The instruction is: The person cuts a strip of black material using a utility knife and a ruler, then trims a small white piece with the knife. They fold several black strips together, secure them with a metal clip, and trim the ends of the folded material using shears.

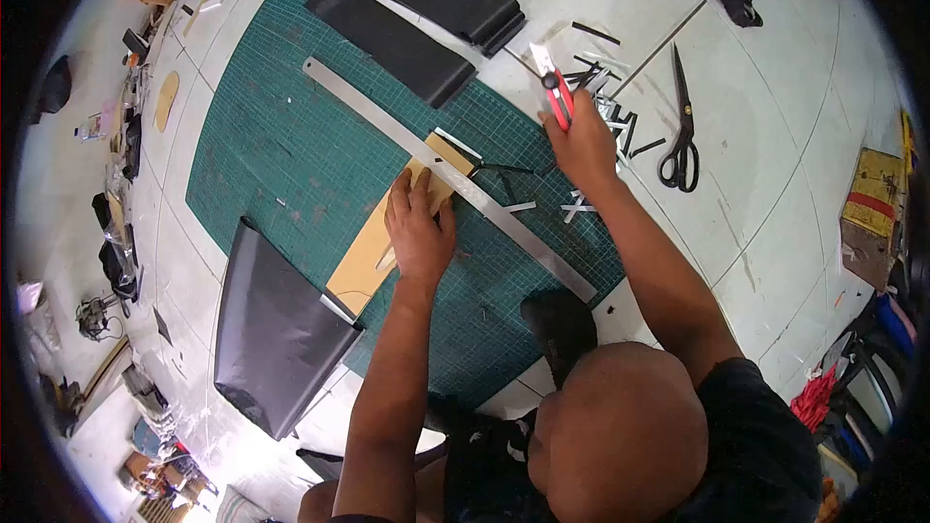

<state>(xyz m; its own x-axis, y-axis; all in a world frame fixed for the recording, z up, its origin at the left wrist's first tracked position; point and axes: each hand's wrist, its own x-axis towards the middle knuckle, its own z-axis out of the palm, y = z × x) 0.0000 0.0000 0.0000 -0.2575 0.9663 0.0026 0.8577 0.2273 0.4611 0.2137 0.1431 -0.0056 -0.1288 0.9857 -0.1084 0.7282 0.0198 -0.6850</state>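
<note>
My left hand (421,232) lies on a tan board template (368,252), its fingers stretched out and apart. A long steel ruler (373,121) runs diagonally across the green cutting mat (262,126), crossing the template's upper end just past my fingertips. In my right hand (588,147) is a red utility knife (556,92), its blade end pointing up and away from the ruler. Thin black and white strips (620,121) lie scattered beside and beneath that hand. Black sheet material (276,329) extends from the template's lower end.
Two folded lengths of black material (407,34) lie over the mat's far edge. Black scissors (683,121) rest on the tiled floor at right. A yellow and red box (872,199) stands farther right. Assorted items line the left side, including a tan sole-shaped piece (167,101).
</note>
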